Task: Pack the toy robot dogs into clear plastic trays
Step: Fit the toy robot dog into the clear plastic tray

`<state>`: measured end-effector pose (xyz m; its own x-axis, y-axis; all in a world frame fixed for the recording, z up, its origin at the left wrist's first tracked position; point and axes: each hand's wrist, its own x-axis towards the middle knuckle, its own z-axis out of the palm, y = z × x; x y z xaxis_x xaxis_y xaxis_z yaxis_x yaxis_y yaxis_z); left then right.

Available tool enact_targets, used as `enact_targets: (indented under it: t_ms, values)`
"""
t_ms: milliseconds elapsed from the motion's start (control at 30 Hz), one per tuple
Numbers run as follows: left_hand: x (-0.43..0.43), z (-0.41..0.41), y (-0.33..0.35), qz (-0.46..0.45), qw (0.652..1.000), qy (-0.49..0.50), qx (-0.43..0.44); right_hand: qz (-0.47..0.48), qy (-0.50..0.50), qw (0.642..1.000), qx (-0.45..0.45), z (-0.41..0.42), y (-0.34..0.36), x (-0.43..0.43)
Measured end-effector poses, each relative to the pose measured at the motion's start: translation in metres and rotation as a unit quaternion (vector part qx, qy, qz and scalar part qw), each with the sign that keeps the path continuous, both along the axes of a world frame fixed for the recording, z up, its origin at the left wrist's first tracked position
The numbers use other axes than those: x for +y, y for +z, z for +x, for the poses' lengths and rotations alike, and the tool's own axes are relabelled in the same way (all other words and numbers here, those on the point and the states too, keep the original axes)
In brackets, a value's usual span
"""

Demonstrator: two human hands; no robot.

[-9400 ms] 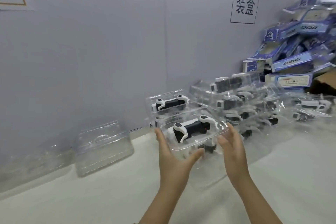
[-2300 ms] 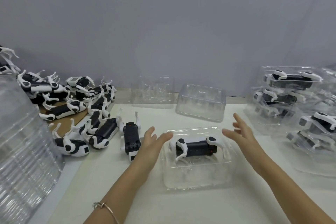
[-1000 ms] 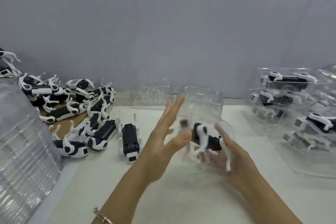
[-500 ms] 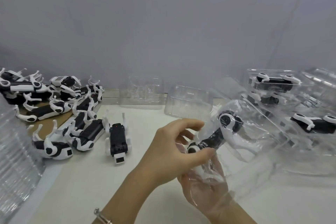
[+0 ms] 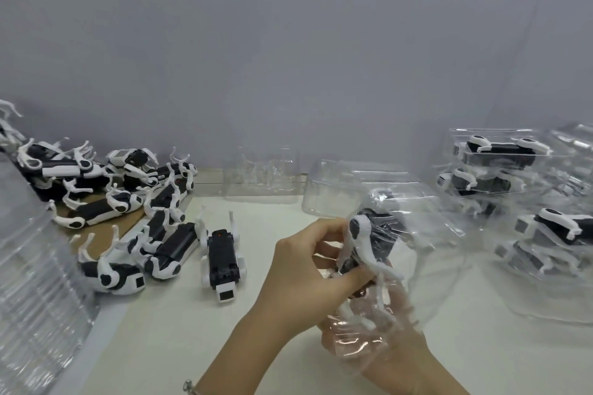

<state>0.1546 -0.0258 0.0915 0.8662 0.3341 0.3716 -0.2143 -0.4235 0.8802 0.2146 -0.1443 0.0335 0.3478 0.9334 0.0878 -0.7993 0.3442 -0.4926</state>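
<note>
Status: packing is under way and, by my judgement, well short of complete.

Item in hand: one toy robot dog point(image 5: 365, 234) sits inside a held tray point(image 5: 420, 253), raised off the tabletop point(image 5: 179, 330) and tipped on end, right of centre frame. The left hand point(image 5: 305, 269) has its grip closed, thumb and curled fingers pinching the dog's lower body; whether the plastic wall lies between them cannot be told. The right hand point(image 5: 394, 353) grips the tray's lower end from beneath and shows only through the plastic. The dog lies askew in the tray, legs trailing downward, so seating appears unfinished.

Done: packed trays point(image 5: 500, 163) are stacked at the right edge of the frame, each showing a dog inside. The exact count cannot be read, as the clear walls overlap.

Outstanding: a pile of loose dogs point(image 5: 106, 205) lies at the left of the frame. One single dog point(image 5: 223, 261) lies apart from it, just left of the left hand.

Supplies: an empty tray point(image 5: 340, 192) lies mouth-down at upper centre, with a second clear piece point(image 5: 260, 176) beside it to the left. A tall stack of spare trays point(image 5: 29, 282) fills the lower left corner.

Assessment: trays are sufficient for the remaining dogs.
</note>
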Motion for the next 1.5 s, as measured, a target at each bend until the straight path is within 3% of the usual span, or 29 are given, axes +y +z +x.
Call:
enact_targets:
  t_ms: [33, 200, 267, 333, 367, 500, 567, 967, 1133, 1233, 1300, 1433, 1500]
  values:
    - [0.002, 0.002, -0.002, -0.018, 1.0, -0.006, 0.005, 0.02, 0.014, 0.998, 0.051, 0.004, 0.012, -0.002]
    - [0.019, 0.003, -0.001, -0.056, 0.996, -0.063, 0.033, -0.074, -0.072, 0.994, 0.046, 0.023, 0.001, -0.009]
    - [0.031, 0.003, 0.003, -0.17, 0.985, -0.039, -0.013, -0.125, -0.109, 0.986, 0.008, 0.032, 0.006, -0.015]
    - [0.043, 0.004, 0.004, -0.313, 0.948, -0.001, -0.058, -0.191, -0.174, 0.966, -0.026, 0.042, 0.006, -0.022]
    - [0.046, 0.003, 0.004, -0.34, 0.938, 0.003, -0.062, -0.219, -0.204, 0.952, -0.057, 0.046, 0.006, -0.026]
    - [0.039, 0.004, -0.008, -0.186, 0.976, -0.023, 0.108, -0.272, -0.242, 0.915, -0.175, 0.055, 0.007, -0.031]
    - [0.031, 0.009, -0.018, -0.152, 0.977, -0.021, 0.146, -0.273, -0.249, 0.909, -0.194, 0.055, 0.009, -0.031]
    - [0.022, 0.02, -0.04, -0.207, 0.969, 0.004, 0.135, -0.305, -0.302, 0.867, -0.252, 0.067, 0.002, -0.035]
    - [0.006, 0.027, -0.034, -0.251, 0.965, 0.031, 0.066, -0.278, -0.355, 0.844, -0.292, 0.079, 0.023, -0.052]
    - [-0.02, 0.039, -0.017, -0.308, 0.951, 0.012, 0.04, -0.244, -0.412, 0.802, -0.357, 0.081, 0.046, -0.094]
    - [-0.043, 0.053, -0.004, -0.321, 0.946, -0.021, 0.029, -0.252, -0.365, 0.755, -0.483, 0.073, 0.068, -0.128]
    - [-0.099, 0.099, 0.031, -0.348, 0.935, -0.065, 0.011, -0.369, -0.393, 0.606, -0.585, 0.097, 0.112, -0.196]
    - [-0.125, 0.129, 0.043, -0.346, 0.934, -0.084, 0.032, -0.391, -0.457, 0.567, -0.563, 0.118, 0.129, -0.218]
